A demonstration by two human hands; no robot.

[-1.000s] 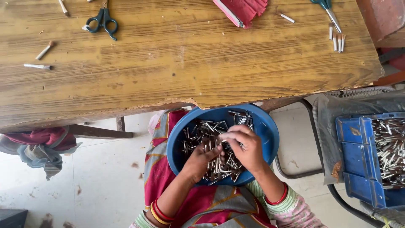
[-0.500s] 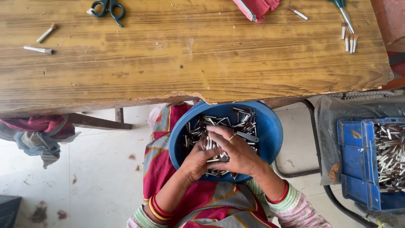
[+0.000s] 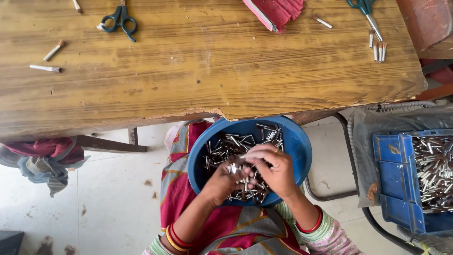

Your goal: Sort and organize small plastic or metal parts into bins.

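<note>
Both hands work inside a round blue bowl (image 3: 297, 141) that rests on the person's lap, just below the near edge of a wooden table (image 3: 212, 66). The bowl holds a heap of small silver metal pieces (image 3: 231, 144), short and tube-like. The left hand (image 3: 222, 182) has its fingers curled around a small bunch of these pieces, whose ends stick out just above the fingertips. The right hand (image 3: 273, 170) lies right beside it, touching it, with its fingers bent down over the same bunch; whether it pinches a piece of its own cannot be told. More loose pieces lie beyond the fingers toward the far rim of the bowl and under both palms.

Well to the right of the right hand, a blue plastic crate (image 3: 396, 184) on a chair holds many more of the same metal pieces. On the table, far beyond the fingers, lie dark green scissors (image 3: 120, 20) to the left, a few white sticks (image 3: 46, 68) near them, a red cloth (image 3: 278, 10) straight ahead and another pair of scissors (image 3: 365, 12) to the right. A bundle of clothes (image 3: 42, 158) hangs under the table, well to the left of the left hand.
</note>
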